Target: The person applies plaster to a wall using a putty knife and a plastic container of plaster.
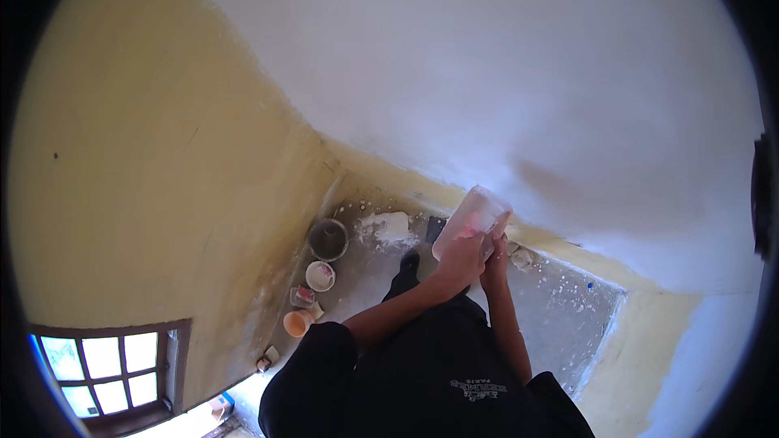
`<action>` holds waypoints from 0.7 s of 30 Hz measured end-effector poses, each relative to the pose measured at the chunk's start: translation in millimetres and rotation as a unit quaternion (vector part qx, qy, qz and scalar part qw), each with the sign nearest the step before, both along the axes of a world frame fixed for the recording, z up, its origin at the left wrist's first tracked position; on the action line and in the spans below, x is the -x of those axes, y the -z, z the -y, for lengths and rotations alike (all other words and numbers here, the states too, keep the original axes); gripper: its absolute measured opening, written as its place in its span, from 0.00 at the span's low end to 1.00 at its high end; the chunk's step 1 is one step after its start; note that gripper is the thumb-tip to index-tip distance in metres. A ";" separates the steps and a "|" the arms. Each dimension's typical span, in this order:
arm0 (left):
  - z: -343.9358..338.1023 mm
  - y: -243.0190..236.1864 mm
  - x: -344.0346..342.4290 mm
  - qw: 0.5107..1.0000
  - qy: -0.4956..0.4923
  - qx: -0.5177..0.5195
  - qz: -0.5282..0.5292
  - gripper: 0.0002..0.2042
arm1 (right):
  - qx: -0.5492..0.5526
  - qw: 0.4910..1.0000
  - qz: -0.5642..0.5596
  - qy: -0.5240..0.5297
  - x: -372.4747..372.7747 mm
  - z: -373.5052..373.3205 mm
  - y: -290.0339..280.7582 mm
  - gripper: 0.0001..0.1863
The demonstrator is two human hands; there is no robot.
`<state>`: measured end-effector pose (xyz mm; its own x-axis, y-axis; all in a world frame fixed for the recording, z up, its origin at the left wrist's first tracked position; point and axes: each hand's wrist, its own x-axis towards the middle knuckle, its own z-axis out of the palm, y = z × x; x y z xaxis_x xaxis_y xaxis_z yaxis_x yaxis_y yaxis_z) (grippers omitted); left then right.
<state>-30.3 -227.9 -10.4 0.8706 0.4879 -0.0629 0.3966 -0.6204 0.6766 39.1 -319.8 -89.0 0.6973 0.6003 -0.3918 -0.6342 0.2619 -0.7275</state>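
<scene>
A pale, translucent rectangular plastic tub [452, 231] is held up tilted in front of the freshly whitened wall. On its right side my right hand [497, 255] is closed around the edge. My left hand [462, 261] is closed at the front of the tub, overlapping its opening. Something pink [473, 225] shows just beyond the left fingers, against whitish material in the tub. Whether the left hand grips that pink thing or the tub cannot be made out.
Along the yellow left wall [162, 154] stand a black bucket [328, 239], a white bucket [321, 276], a small clear container [302, 298] and an orange bucket [297, 324]. A white-smeared sheet [393, 225] lies on the splattered floor. A window [105, 369] is at lower left.
</scene>
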 end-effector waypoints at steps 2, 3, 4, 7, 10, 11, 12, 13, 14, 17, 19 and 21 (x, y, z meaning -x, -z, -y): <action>-19.2 4.6 17.3 0.999 -0.019 0.021 0.022 0.12 | 0.016 1.000 0.009 -0.018 15.0 -17.2 4.1 0.25; -34.6 9.8 26.3 0.997 -0.057 0.031 0.049 0.11 | 0.000 1.000 -0.005 -0.014 23.8 -26.8 4.8 0.25; -49.2 14.7 35.4 0.992 -0.094 0.041 0.076 0.10 | -0.015 1.000 -0.018 -0.009 32.3 -35.9 5.4 0.26; -86.1 26.7 54.0 0.986 -0.103 0.119 0.052 0.09 | -0.022 0.999 -0.023 -0.029 43.0 -59.4 -0.1 0.26; -111.3 33.6 70.2 0.968 -0.083 0.230 0.051 0.12 | -0.036 0.998 -0.043 -0.014 55.7 -75.4 8.4 0.25; -117.4 29.9 74.0 0.968 -0.083 0.230 0.050 0.12 | -0.036 0.998 -0.044 -0.014 58.0 -81.3 8.5 0.25; -121.6 25.0 77.1 0.965 -0.115 0.225 0.069 0.12 | -0.033 0.998 -0.043 -0.016 59.8 -85.9 8.5 0.25; -126.5 21.9 80.4 0.960 -0.145 0.221 0.088 0.12 | -0.030 0.999 -0.042 -0.017 62.0 -89.4 8.3 0.25; -137.6 18.6 85.6 0.961 -0.142 0.218 0.089 0.12 | -0.033 0.999 -0.041 -0.015 63.8 -95.2 7.6 0.25; -171.0 16.7 97.3 0.955 -0.136 0.259 0.054 0.10 | -0.052 0.997 -0.059 -0.015 60.9 -104.1 20.5 0.26; -184.8 18.0 100.1 0.884 -0.170 0.425 0.098 0.10 | -0.036 0.996 -0.086 0.006 57.5 -102.4 31.7 0.26; -197.8 26.3 106.9 0.821 -0.171 0.526 0.140 0.12 | -0.026 0.996 -0.083 0.013 53.1 -104.1 26.2 0.27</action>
